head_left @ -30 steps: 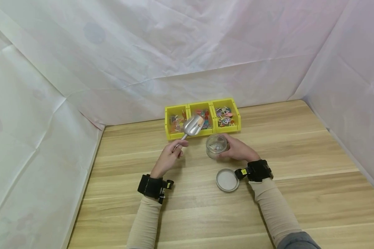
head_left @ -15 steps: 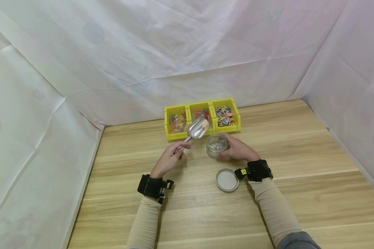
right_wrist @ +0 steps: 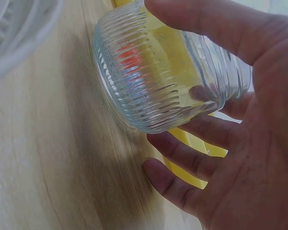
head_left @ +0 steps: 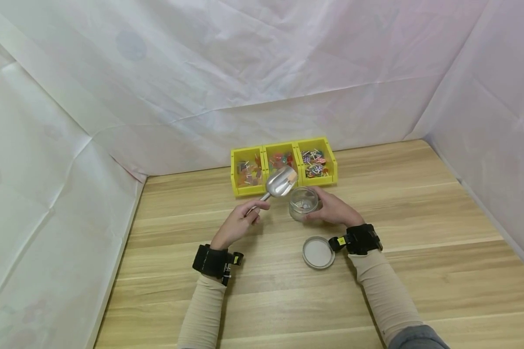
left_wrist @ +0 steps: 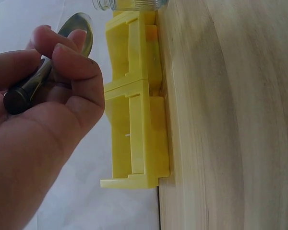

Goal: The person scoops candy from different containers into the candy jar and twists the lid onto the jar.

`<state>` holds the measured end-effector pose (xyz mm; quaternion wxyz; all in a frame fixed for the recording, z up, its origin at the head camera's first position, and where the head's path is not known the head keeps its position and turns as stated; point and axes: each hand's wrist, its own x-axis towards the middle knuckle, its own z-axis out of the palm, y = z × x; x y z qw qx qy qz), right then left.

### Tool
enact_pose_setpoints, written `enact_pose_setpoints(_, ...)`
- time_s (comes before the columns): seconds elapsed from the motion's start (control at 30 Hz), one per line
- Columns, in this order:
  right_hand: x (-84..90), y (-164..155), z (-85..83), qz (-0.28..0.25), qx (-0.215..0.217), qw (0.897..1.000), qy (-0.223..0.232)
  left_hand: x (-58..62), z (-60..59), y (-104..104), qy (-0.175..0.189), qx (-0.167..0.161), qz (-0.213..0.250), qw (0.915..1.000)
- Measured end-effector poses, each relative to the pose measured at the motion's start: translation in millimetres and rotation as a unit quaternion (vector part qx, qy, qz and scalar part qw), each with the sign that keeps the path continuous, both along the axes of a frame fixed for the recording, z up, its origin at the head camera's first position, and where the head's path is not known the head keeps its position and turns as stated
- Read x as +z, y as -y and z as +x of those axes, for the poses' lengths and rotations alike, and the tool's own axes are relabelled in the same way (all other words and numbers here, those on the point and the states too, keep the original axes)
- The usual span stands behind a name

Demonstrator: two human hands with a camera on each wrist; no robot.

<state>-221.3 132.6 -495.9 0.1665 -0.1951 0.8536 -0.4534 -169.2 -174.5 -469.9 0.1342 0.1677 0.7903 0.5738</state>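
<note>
My left hand grips the handle of a metal scoop, its fingers curled round it in the left wrist view. One orange-tan candy lies near the scoop's front edge. The scoop's lip is just left of and above a glass jar, apart from its mouth. My right hand holds the jar from the right, thumb on the near side and fingers on the far side. Through the ribbed glass in the right wrist view, something red and bluish shows near the jar's bottom.
Behind the jar stand three joined yellow bins with wrapped candies and lollipops. A round jar lid lies on the wooden table in front of the jar. White cloth walls enclose the back and sides.
My left hand has shifted a little right, bringing the scoop from over the middle bin closer to the jar's mouth. My right hand and the jar have hardly moved.
</note>
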Motion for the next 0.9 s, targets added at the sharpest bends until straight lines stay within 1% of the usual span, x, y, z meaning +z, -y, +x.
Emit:
enact_pose_setpoints(0.23,-2.1,-1.2,-0.4,-0.012,0.000,1.000,0.006,0.4,0.9,1.1,-0.010,-0.012,-0.008,0.9998)
enact_pose_setpoints(0.57,-2.1,-1.2,-0.5,0.004,-0.004,1.000,-0.001,-0.1,0.8,0.7,-0.014,-0.016,-0.011,0.9997)
enact_pose_setpoints(0.9,-3.1,0.4,-1.6,0.012,-0.012,1.000,0.005,0.1,0.9,3.0,-0.019,-0.021,-0.017,0.9994)
